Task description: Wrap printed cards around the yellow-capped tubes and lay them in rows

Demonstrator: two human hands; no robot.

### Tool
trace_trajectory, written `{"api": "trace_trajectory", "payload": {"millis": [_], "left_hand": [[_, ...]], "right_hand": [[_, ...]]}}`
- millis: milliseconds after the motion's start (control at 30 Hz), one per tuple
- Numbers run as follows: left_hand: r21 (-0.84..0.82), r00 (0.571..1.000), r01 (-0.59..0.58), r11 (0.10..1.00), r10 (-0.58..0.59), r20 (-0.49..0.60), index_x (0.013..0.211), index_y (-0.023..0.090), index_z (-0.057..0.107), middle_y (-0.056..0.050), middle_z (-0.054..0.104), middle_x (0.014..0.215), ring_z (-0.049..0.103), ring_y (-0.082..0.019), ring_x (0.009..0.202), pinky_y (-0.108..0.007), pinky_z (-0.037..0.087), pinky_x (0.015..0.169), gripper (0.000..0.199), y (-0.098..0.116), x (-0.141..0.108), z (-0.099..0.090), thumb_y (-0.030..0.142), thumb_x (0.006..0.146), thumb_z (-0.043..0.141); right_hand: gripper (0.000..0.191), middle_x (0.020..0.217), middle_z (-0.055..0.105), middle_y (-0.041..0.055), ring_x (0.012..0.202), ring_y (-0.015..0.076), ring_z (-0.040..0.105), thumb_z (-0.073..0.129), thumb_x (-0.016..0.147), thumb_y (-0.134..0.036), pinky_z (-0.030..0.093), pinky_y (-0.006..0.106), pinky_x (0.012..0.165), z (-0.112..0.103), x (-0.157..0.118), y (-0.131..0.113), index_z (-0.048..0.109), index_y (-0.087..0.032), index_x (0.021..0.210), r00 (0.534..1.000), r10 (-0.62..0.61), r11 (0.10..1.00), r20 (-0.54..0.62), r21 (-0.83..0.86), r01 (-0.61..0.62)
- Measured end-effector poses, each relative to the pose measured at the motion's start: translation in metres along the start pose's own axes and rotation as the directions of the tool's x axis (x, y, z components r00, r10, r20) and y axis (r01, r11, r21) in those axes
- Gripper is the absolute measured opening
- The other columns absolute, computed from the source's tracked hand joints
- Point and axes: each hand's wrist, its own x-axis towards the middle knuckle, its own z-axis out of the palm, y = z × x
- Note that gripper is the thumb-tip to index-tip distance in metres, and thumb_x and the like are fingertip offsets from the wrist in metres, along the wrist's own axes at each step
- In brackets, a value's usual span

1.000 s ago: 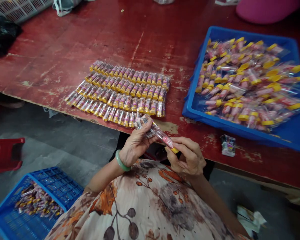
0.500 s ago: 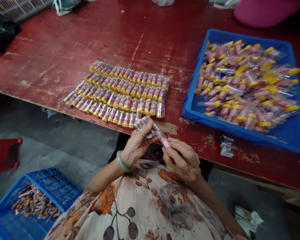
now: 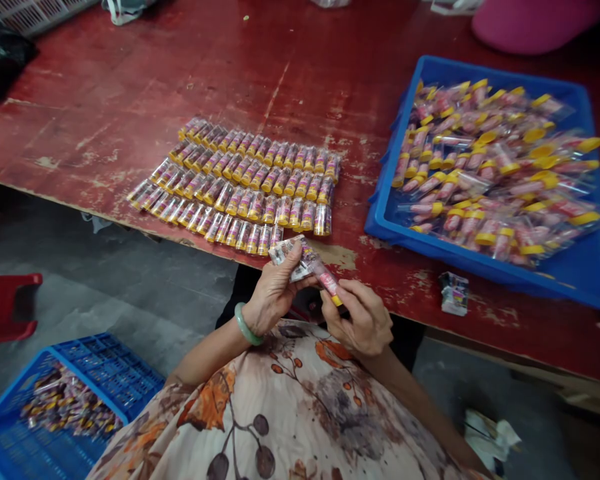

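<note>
A clear plastic tube (image 3: 326,280) with a yellow cap and pink label is held in the air just off the table edge, between the hands. Right hand (image 3: 357,319): curled, thumb and fingers pinching the tube near the cap. Left hand (image 3: 275,295), wearing a pale green bangle (image 3: 247,325): closed on a printed, glossy packet strip (image 3: 287,255) that meets the tube's other end; the opposed grips appear to steady both pieces. Just ahead, on a worn red-painted table (image 3: 130,87), capped tubes (image 3: 240,187) lie in tight, slanted rows, probably packed so that they cannot roll. A shallow blue plastic tray (image 3: 460,70) holds loose tubes. A blue mesh plastic crate (image 3: 115,373) on the floor holds more.
</note>
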Motion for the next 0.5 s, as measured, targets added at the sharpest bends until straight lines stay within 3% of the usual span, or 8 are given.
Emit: {"api": "trace_trajectory", "payload": {"millis": [100, 267, 500], "left_hand": [[0.001, 1.0, -0.012, 1.0, 0.013, -0.021, 0.085, 0.015, 0.069, 0.0, 0.068, 0.079, 0.063, -0.012, 0.067, -0.026, 0.057, 0.064, 0.032, -0.0012, -0.0001, 0.0009, 0.033, 0.064, 0.084], [0.043, 0.997, -0.083, 0.996, 0.083, -0.006, 0.089, 0.016, 0.069, 0.0, 0.07, 0.082, 0.064, -0.012, 0.069, -0.026, 0.057, 0.065, 0.035, -0.0032, -0.001, -0.0006, 0.035, 0.063, 0.084], [0.07, 0.98, -0.198, 0.978, 0.199, -0.005, 0.091, 0.017, 0.069, 0.0, 0.07, 0.083, 0.064, -0.011, 0.067, -0.026, 0.055, 0.064, 0.035, -0.0089, -0.0005, -0.0038, 0.035, 0.065, 0.083]], "right_hand": [[0.052, 0.098, 0.068, 0.0068, 0.082, 0.0178, 0.069, 0.078, 0.069, -0.009, 0.06, 0.028, 0.071, 0.0008, 0.0, -0.0006, 0.057, -0.02, 0.115, 1.0, -0.03, 0.999, -0.008, 0.035, 0.03], [0.045, 0.097, 0.069, 0.0079, 0.081, 0.0187, 0.069, 0.076, 0.072, -0.012, 0.06, 0.029, 0.068, 0.001, 0.0073, -0.0027, 0.058, -0.019, 0.113, 0.988, 0.15, 0.978, -0.03, 0.152, -0.143], [0.046, 0.098, 0.067, 0.0054, 0.083, 0.0169, 0.069, 0.074, 0.074, -0.01, 0.061, 0.028, 0.07, 0.0022, 0.0014, -0.0014, 0.055, -0.023, 0.113, 1.0, -0.014, 0.996, 0.021, 0.083, 0.012]]}}
